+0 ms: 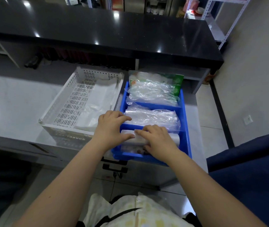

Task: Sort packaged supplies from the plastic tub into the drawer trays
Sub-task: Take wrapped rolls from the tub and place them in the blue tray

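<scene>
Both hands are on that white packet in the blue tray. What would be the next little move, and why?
Probably press the white packet down flat into the nearest compartment of the blue tray, then let go: both the left hand and right hand rest on it there.

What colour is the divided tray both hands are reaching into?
Bright blue; the divided tray shows clearly in the head view.

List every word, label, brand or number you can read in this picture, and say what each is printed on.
None can be read.
Green packet in the blue tray's far compartment: printing too blurred.
Red panel beyond the black counter: gold marks, too small.
</scene>
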Tool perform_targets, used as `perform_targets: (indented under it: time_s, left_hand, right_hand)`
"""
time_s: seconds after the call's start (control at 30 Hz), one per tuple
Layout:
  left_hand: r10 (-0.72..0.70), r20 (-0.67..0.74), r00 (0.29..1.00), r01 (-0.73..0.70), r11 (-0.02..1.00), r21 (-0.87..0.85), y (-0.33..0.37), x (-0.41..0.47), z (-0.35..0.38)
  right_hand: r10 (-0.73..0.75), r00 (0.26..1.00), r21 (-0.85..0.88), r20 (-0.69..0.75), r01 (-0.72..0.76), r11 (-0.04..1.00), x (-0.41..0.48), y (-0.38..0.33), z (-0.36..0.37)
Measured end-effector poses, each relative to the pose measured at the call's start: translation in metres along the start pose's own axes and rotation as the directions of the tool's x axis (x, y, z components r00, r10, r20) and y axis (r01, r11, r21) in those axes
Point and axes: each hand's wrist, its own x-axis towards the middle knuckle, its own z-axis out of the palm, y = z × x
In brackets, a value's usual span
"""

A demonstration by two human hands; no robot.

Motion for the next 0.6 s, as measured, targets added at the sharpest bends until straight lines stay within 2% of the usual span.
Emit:
perform_targets:
  time_s: [0.1, 0.2, 0.3, 0.43, 0.6]
  left_hand:
    - [0.004, 0.007, 1.0, -0.004, 1.0, -0.008, 0.005, -0.003, 0.006]
    - [-0.009, 0.01, 1.0, 0.01, 1.0, -0.009, 0.002, -0.007, 0.009]
    - [-0.049, -0.026, 0.998, 0.049, 0.999, -0.005, -0.004, -0.01, 0.005]
    - [-0.174, -0.083, 0.981, 0.175, 0.985, -0.001, -0.02, -0.015, -0.008]
    - [-0.351, -0.185, 0.918, 0.354, 0.935, -0.015, -0.058, -0.052, -0.031]
  right_hand:
    - [-0.026, 1.0, 0.001, 0.002, 0.026, 1.0, 0.0, -0.003, 0.006]
    - [-0.036, 0.999, 0.088, 0.016, 0.035, 0.996, 0.003, 0.002, -0.001]
    - [-0.053, 0.998, 0.142, -0.045, 0.059, 0.988, 0.019, 0.003, -0.015]
    - [-0.133, 0.987, 0.108, -0.093, 0.143, 0.984, 0.055, -0.015, -0.032]
    - [-0.266, 0.953, 0.081, -0.143, 0.279, 0.957, 0.09, -0.071, -0.033]
